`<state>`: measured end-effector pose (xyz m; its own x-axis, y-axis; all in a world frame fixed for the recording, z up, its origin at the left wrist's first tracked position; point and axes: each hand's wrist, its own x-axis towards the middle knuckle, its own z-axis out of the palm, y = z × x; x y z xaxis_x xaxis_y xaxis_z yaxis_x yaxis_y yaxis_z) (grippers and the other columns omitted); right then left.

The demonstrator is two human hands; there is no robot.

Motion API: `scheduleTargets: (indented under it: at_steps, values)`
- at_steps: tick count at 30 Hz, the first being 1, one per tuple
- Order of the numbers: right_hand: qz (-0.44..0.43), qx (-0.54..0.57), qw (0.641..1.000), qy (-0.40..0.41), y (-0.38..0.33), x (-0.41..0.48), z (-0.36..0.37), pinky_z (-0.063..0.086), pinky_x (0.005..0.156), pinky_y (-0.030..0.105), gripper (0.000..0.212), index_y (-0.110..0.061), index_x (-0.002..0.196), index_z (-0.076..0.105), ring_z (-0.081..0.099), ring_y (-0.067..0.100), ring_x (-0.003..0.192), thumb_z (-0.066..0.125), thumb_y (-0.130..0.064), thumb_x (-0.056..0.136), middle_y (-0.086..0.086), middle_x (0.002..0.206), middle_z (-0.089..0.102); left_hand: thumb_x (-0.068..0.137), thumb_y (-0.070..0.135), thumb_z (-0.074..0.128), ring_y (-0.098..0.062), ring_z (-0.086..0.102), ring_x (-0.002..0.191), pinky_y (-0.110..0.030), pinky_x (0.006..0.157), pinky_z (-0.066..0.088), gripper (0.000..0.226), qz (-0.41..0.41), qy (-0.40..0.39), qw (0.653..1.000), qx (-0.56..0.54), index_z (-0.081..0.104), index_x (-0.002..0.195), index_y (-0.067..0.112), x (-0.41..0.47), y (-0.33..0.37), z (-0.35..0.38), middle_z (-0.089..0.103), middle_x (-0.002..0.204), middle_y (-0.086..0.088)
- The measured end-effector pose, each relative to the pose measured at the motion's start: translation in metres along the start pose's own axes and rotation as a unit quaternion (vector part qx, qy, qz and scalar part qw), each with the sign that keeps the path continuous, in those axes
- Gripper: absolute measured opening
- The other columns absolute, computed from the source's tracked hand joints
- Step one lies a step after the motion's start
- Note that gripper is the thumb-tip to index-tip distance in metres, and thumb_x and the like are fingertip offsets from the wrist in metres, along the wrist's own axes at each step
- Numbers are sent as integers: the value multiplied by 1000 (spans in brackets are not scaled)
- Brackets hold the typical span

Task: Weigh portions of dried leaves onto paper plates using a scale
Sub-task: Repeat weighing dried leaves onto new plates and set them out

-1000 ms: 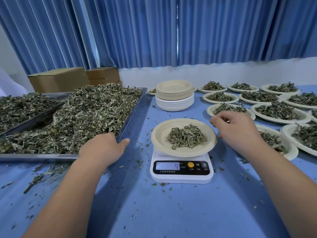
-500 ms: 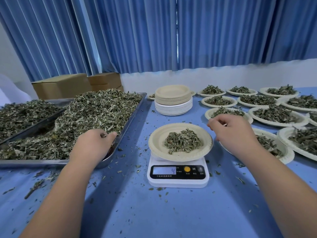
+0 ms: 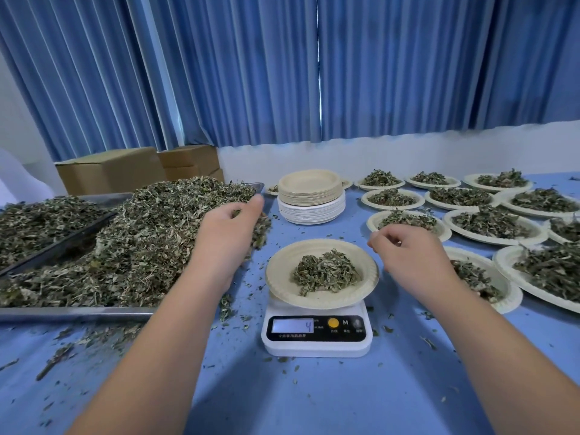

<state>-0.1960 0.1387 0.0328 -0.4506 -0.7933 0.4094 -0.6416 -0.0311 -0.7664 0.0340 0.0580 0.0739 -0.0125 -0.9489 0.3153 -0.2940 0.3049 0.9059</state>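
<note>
A white digital scale (image 3: 317, 332) stands on the blue table, and its display reads 4. On it sits a paper plate (image 3: 282, 290) with a small pile of dried leaves (image 3: 326, 273). My left hand (image 3: 226, 237) is raised over the right edge of the big metal tray (image 3: 78, 312), which is heaped with dried leaves (image 3: 141, 246). It grips a handful, and bits hang from the fingers. My right hand (image 3: 408, 259) hovers just right of the plate's rim with fingers loosely curled and nothing visible in them.
A stack of empty paper plates (image 3: 310, 196) stands behind the scale. Several filled plates (image 3: 489, 221) cover the table's right side. A second tray of leaves (image 3: 37, 221) lies far left, with cardboard boxes (image 3: 110, 171) behind it. Leaf crumbs are scattered around the scale.
My left hand went into the tray's heap, then lifted toward the scale with a handful of leaves. My right hand stayed beside the plate. The scale reading has not changed.
</note>
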Motion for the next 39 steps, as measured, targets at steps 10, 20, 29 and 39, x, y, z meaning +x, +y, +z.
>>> scheduleTargets:
  at_steps: [10,20,29,39]
  values:
    - [-16,-11,1000,8,1,2,0,38,58,28,28,-6,76,68,45,13,55,55,-24,92,7,66,61,91,71,29,-14,63,97,-41,89,53,57,7,-194,974,117,52,125,32,-2,20,40,62,110,8]
    - [-20,-23,1000,6,1,2,1,39,57,31,30,0,80,67,44,17,55,54,-25,92,16,73,63,99,25,48,-12,61,92,-24,78,45,23,193,-108,916,335,70,106,25,13,-14,-27,68,108,7]
    - [-29,-27,999,5,0,0,2,45,62,35,31,2,83,67,49,25,60,54,-25,92,18,76,64,103,44,30,-7,41,131,-27,110,26,45,282,-329,653,621,40,145,31,-1,-61,-52,47,143,13]
    - [-27,-22,999,1,2,1,3,40,61,29,27,-5,77,69,47,15,56,55,-24,92,9,69,64,94,15,35,-12,44,124,-32,97,34,52,262,-242,660,661,36,142,33,-30,-86,-49,43,135,12]
